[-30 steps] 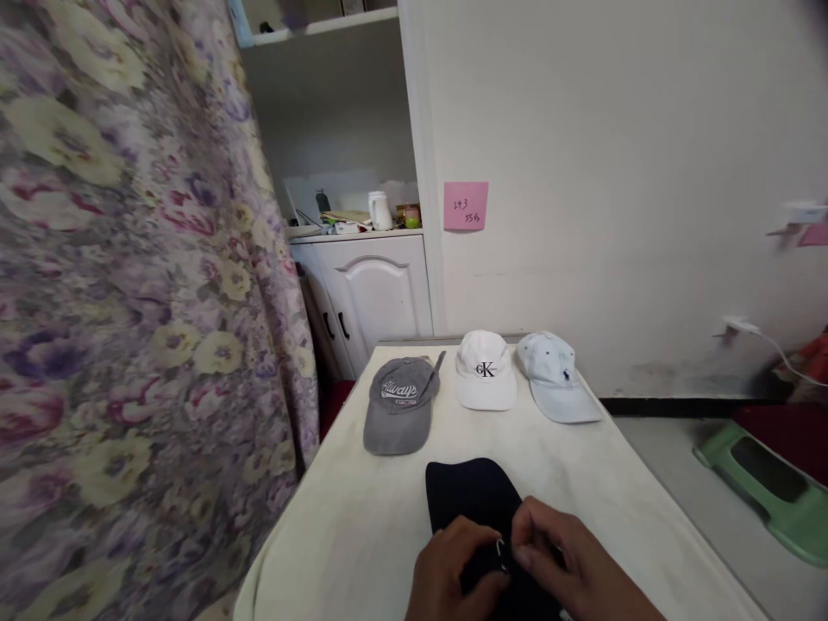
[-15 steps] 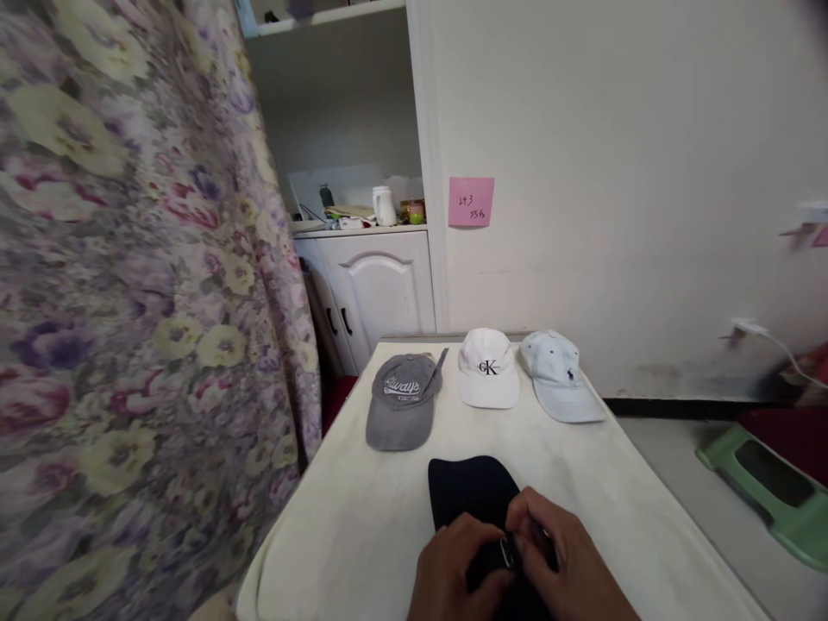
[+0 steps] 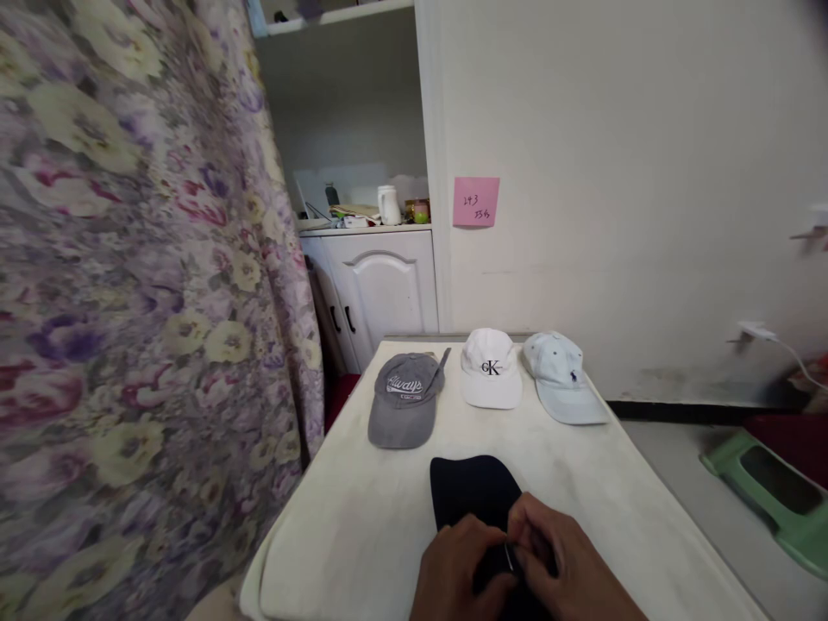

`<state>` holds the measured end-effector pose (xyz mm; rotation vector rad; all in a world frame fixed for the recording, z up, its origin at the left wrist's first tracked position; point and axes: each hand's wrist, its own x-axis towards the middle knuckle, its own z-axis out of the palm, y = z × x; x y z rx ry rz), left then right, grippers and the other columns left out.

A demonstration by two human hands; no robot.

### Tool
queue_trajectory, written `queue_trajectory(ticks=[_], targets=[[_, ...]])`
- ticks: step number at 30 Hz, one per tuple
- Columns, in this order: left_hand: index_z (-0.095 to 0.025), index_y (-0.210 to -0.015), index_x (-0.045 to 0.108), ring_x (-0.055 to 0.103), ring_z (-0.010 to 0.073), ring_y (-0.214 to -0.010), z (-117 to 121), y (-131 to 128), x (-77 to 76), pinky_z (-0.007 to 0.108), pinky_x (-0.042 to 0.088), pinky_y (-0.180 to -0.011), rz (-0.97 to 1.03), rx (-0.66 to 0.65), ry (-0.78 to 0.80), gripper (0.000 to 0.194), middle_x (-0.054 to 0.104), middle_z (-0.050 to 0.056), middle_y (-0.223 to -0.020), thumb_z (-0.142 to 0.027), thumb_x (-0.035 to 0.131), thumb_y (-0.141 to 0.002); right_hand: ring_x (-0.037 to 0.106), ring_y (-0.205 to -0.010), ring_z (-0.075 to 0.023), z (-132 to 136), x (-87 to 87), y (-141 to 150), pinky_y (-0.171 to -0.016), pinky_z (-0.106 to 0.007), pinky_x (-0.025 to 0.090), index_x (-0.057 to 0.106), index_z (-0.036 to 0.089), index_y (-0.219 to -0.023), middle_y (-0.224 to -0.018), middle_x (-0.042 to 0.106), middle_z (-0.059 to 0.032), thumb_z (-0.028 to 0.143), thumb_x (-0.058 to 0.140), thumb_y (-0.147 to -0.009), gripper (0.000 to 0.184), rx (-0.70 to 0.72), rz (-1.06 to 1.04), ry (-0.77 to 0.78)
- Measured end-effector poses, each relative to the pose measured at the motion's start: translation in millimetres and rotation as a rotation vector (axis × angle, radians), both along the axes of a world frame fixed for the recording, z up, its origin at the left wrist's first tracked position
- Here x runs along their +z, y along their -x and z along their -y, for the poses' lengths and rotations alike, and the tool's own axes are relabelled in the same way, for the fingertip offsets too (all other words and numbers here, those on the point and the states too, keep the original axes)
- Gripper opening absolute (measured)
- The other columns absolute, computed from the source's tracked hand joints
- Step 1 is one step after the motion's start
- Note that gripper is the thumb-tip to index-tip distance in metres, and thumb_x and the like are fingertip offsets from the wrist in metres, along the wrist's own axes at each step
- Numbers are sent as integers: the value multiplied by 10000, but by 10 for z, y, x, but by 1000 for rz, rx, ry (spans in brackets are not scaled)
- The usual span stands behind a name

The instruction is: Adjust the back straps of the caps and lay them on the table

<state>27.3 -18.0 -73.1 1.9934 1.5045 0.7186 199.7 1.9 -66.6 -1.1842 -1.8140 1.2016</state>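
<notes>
A black cap (image 3: 472, 492) lies at the near side of the table, its brim pointing away from me. My left hand (image 3: 456, 569) is closed on the cap's strap beside a small metal buckle (image 3: 509, 557). From the other side my right hand (image 3: 562, 556) pinches the strap close to the buckle, fingertips nearly meeting those of the left. The fingers hide much of the strap. Farther back lie a grey cap (image 3: 406, 401) with white lettering, a white cap (image 3: 492, 369) with black letters and a pale blue cap (image 3: 564, 378) with a small dark emblem.
The caps lie on a table with a cream cover (image 3: 349, 535). A floral curtain (image 3: 161, 302) hangs at the left. Behind stand a white cabinet (image 3: 388, 289) and a wall with a pink note (image 3: 476, 202). A green stool (image 3: 769, 492) is on the floor at right.
Both hands keep their hold on the strap, with small finger movements at the buckle, which now shows as a thinner glint. The view has shifted slightly.
</notes>
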Motion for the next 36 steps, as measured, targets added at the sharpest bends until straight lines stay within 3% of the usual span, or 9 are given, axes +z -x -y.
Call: queue_trajectory(ticks=[4, 9, 13, 17, 23, 30, 36], targets=[[-171, -1017, 727, 683, 289, -977, 17, -23, 20, 429, 486, -869, -71, -48, 44, 314, 756, 97, -1009, -62, 699, -724, 457, -640, -159, -4, 8, -37, -588, -287, 342, 465, 244, -759, -664, 465, 58, 86, 485, -760, 159, 42, 4, 46], [-181, -1065, 710, 680, 301, -1009, 3, -7, -16, 423, 492, -858, -136, -123, -24, 329, 762, 104, -1060, -80, 691, -753, 473, -651, -159, -14, 24, -46, -598, -287, 358, 489, 242, -753, -665, 492, 57, 66, 507, -743, 177, 41, 10, 54], [-181, -1026, 704, 690, 279, -964, 3, 40, -26, 403, 503, -837, -94, -94, -59, 268, 763, 91, -1018, -118, 717, -766, 552, -808, -201, -10, 33, -116, -740, -328, 423, 580, 239, -889, -814, 573, 15, 224, 573, -861, 32, -20, -7, 17], [-157, -1026, 701, 694, 276, -933, 14, 81, -14, 397, 505, -812, -72, -64, -55, 271, 756, 102, -984, -105, 714, -760, 569, -887, -229, 8, -25, -251, -777, -347, 420, 608, 240, -996, -901, 590, -14, 373, 544, -924, 164, -3, -44, 55], [-156, -1025, 704, 686, 282, -931, 37, 79, 40, 418, 492, -826, -90, -78, -17, 280, 754, 101, -977, -87, 707, -754, 508, -783, -196, 10, -138, -294, -727, -326, 387, 618, 205, -926, -789, 535, 17, 426, 620, -867, 228, 121, -169, 213], [-162, -1038, 705, 682, 290, -947, 20, 82, 65, 424, 485, -824, -113, -110, -6, 300, 757, 106, -1001, -78, 722, -750, 442, -708, -172, -32, -214, -215, -654, -309, 322, 572, 196, -850, -723, 489, 36, 458, 647, -820, 275, 125, -218, 211], [-144, -1118, 698, 683, 309, -955, 4, 95, 0, 427, 509, -809, -173, -223, -78, 326, 738, 143, -1024, -180, 734, -796, 421, -694, -170, -12, -188, -163, -642, -306, 318, 513, 216, -799, -708, 454, 43, 426, 639, -801, 245, 108, -210, 210]])
